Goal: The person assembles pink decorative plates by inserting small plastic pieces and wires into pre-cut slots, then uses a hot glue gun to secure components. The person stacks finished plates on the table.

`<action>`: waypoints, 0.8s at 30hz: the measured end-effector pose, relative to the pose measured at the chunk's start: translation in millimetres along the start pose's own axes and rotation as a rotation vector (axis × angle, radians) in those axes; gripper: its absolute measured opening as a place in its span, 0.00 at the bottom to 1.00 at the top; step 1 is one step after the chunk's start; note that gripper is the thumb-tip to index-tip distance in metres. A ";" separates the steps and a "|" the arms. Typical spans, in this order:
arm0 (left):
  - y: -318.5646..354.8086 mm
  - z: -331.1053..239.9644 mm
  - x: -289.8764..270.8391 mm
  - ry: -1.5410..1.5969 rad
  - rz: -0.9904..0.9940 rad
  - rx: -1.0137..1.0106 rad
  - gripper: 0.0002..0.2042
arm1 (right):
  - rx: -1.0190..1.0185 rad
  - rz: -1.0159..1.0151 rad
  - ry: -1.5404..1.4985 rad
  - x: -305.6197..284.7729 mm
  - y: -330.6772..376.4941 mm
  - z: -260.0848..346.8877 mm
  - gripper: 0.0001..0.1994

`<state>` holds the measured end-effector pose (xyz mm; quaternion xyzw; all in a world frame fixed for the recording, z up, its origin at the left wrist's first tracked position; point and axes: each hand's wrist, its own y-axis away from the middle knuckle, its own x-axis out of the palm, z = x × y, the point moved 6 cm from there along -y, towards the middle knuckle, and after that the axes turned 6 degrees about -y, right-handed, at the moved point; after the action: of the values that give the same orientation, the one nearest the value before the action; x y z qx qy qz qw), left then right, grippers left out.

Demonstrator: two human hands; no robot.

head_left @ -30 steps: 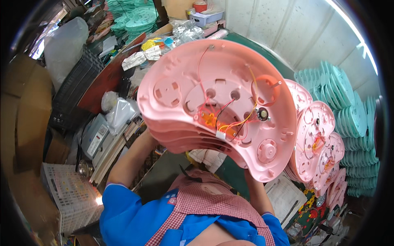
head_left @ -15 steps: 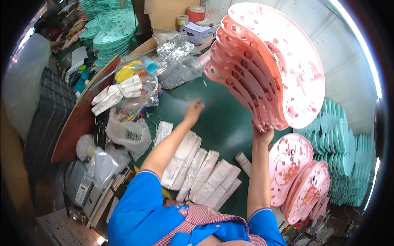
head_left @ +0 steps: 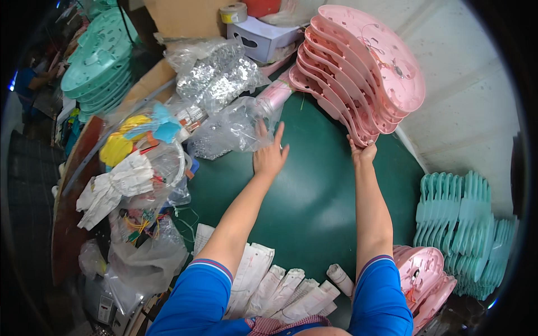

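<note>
A stack of pink curved plastic panels (head_left: 358, 73) with holes and thin wires leans at the far right of the green table (head_left: 314, 185). My right hand (head_left: 363, 152) grips the stack's near lower edge, fingers under the rim and thumb against it. My left hand (head_left: 270, 157) is open, fingers spread, at the edge of a clear plastic bag of small metal parts (head_left: 224, 131). Its fingertips overlap the bag; whether they press on it I cannot tell. A pink roll-like wrapped thing (head_left: 276, 92) lies just beyond that hand.
White paper-wrapped bundles (head_left: 280, 291) line the near edge. More pink panels (head_left: 423, 274) and stacked turquoise panels (head_left: 457, 224) stand at the right. On the left are plastic bags (head_left: 145, 252), yellow pieces (head_left: 123, 140) and a board edge (head_left: 73, 224). A lilac box (head_left: 263, 39) sits at the back.
The pink stack has moved farther away and tilted, with my right hand still at its lower edge. My left hand has gone forward to the bag and its fingers have spread.
</note>
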<state>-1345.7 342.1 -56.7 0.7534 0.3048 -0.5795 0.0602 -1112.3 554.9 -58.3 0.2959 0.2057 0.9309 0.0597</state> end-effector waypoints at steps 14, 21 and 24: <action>-95.3 -3.3 65.5 0.033 -0.198 -0.164 0.32 | 0.125 0.062 0.144 17.4 -36.7 -4.1 0.26; -64.3 -5.9 44.4 0.054 0.003 -0.060 0.32 | 0.102 -0.003 -0.108 38.0 -4.3 6.4 0.29; -38.4 -5.1 35.4 -0.047 0.038 -0.004 0.34 | 0.013 0.007 -0.066 55.8 10.5 4.6 0.34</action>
<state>-1356.7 389.1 -77.2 0.7451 0.2899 -0.5953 0.0801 -1155.1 559.9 -21.2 0.3277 0.2085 0.9194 0.0614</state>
